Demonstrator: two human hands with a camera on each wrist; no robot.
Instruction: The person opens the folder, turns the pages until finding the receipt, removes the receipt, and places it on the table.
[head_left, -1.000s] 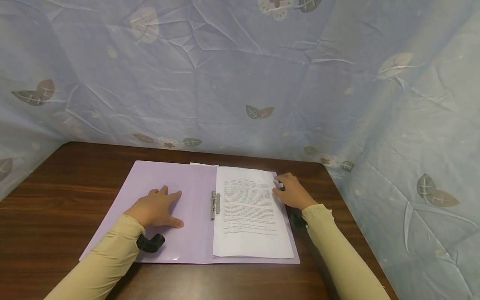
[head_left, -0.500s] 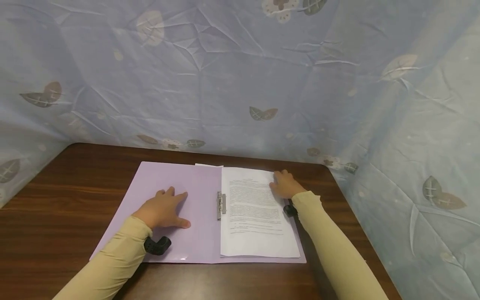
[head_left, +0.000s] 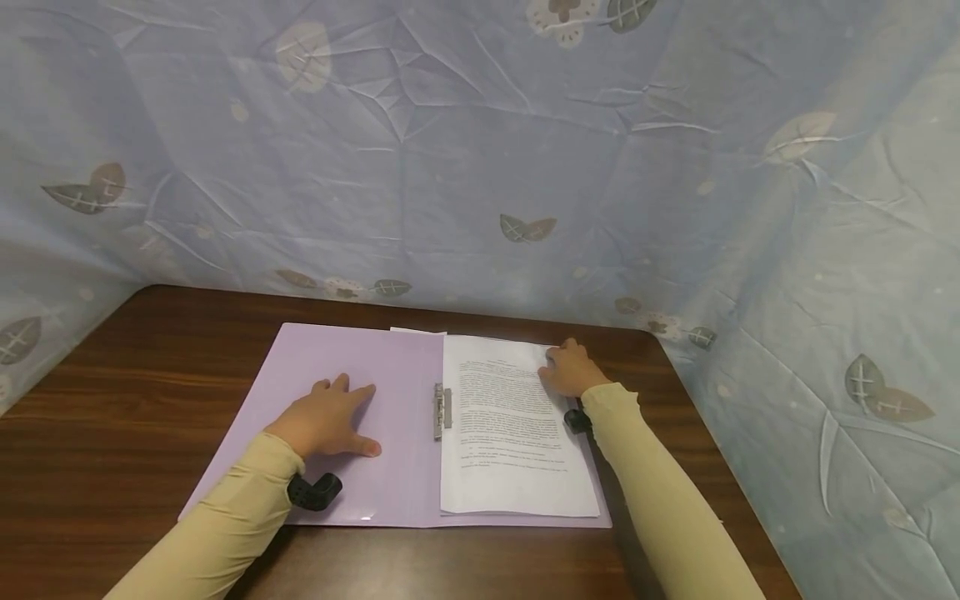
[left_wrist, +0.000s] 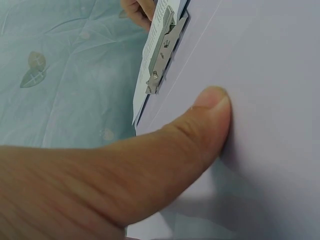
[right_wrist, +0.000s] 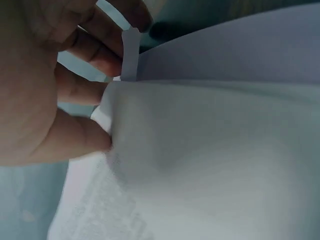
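Note:
A lilac folder point(head_left: 401, 367) lies open on the table. My left hand point(head_left: 326, 419) rests on its left cover with fingers spread; in the left wrist view the thumb point(left_wrist: 175, 142) lies on the smooth lilac plastic. A metal lever clip point(head_left: 441, 411) runs along the spine, at the left edge of a stack of printed paper point(head_left: 517, 487). At the stack's upper right corner is my right hand point(head_left: 572, 368). Its thumb point(right_wrist: 85, 132) and forefinger pinch the corner of the paper, seen up close in the right wrist view, and the other fingers curl near a narrow lilac tab point(right_wrist: 130, 54).
The dark wood table point(head_left: 150, 400) extends around the folder. A pale blue patterned cloth point(head_left: 450, 167) hangs behind it and along both sides. A bit of white sheet point(head_left: 417, 331) sticks out past the folder's top edge. Black wrist bands point(head_left: 315, 492) sit on both wrists.
My right hand has shifted slightly left and up, onto the paper's upper right corner. The left hand stays put on the cover. The head view has shifted a little.

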